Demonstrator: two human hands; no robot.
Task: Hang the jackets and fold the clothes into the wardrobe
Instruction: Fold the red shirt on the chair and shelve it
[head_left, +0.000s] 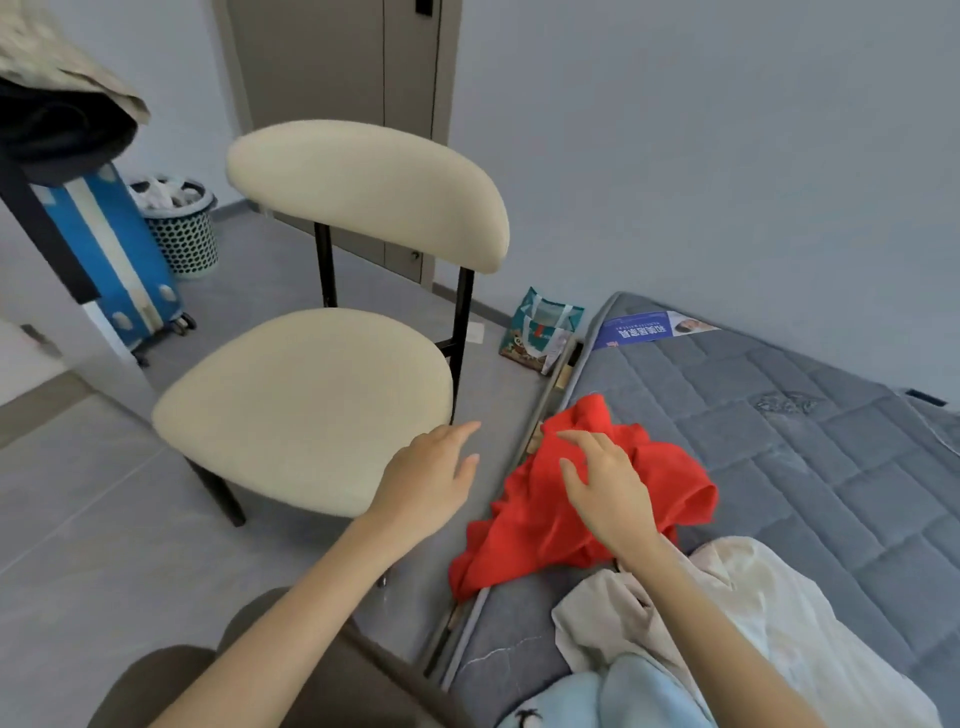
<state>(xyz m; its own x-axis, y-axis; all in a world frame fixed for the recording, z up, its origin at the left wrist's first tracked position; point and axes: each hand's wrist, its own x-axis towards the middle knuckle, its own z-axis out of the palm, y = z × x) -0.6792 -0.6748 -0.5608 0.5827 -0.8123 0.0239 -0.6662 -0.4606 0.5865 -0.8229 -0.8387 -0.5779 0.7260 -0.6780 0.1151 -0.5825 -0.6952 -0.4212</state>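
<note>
I count three garments on the mattress (805, 441): one red garment (524, 535), crumpled under my right hand (608, 493), plus one cream garment (779, 613) and one light blue garment (639, 691) nearer me than that hand. One chair (311, 405) stands just left of my left hand (426, 483). The red cloth spills over the mattress edge between the hands. Both hands are spread, gripping nothing.
</note>
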